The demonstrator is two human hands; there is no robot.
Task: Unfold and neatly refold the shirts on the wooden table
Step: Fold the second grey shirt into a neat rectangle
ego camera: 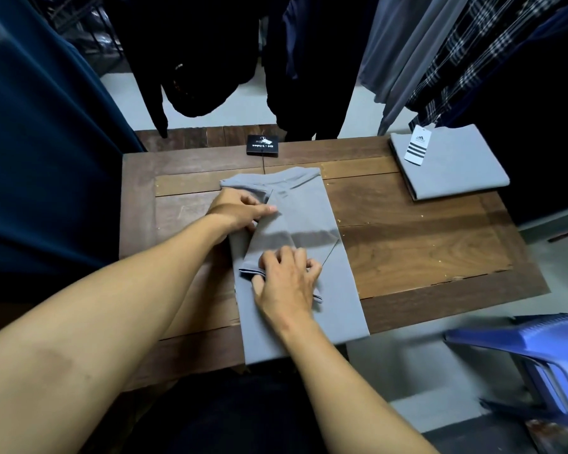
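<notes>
Two hands on the grey shirt, lying lengthwise on the wooden table: my left hand pinches a fold near its far end, my right hand curls fingers round the sleeve hem.

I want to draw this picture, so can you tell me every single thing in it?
Table: one, brown, middle.
Half-folded shirt: one, grey, table middle.
Folded shirt: one, grey, table's far right corner.
Paper tag: one, white with black stripes, on folded shirt.
Card: one, black, table's far edge.
Stool: one, blue, near right.
Hanging clothes: several, dark, grey, checked, behind table.
Left grip: one, bare hand, pinching half-folded shirt.
Right grip: one, bare hand, pinching its sleeve.
</notes>
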